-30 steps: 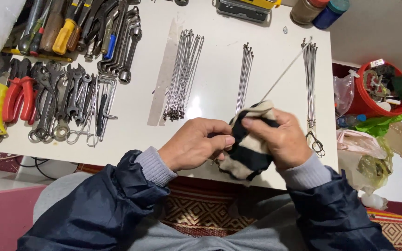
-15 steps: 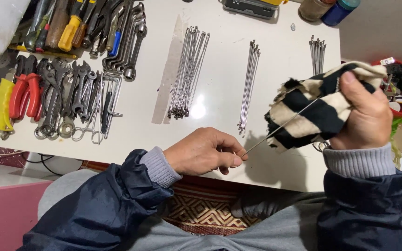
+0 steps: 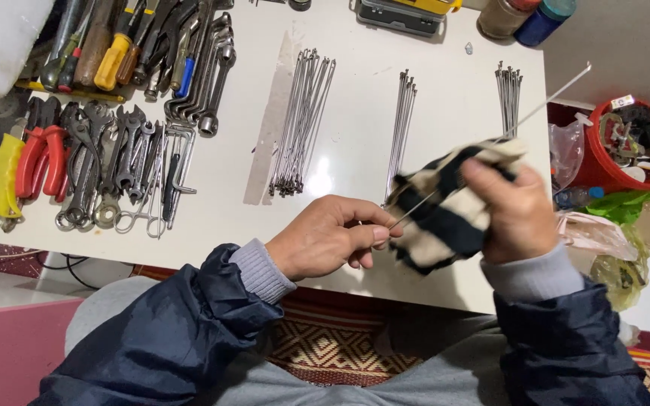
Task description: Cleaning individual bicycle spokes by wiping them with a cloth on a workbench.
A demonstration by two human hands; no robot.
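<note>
Left hand (image 3: 325, 240): pinches the near end of a thin metal spoke (image 3: 543, 98), over the table (image 3: 355, 150).
Right hand (image 3: 517, 214): squeezes a striped rag (image 3: 438, 210) around it.
Handling: light, springy, likely slick; grip the ends.

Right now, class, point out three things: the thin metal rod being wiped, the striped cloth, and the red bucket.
thin metal rod (image 3: 549, 96), head view, bare shaft beyond the cloth.
striped cloth (image 3: 445, 218), head view, middle of its folds.
red bucket (image 3: 590, 167), head view, outer wall.

home repair workshop, white table (image 3: 355, 162) with rows of wrenches (image 3: 126, 154), pliers (image 3: 35, 158), screwdrivers (image 3: 110, 56), bundles of metal spokes (image 3: 302, 120), red parts bucket (image 3: 626, 146), tiled floor
</note>
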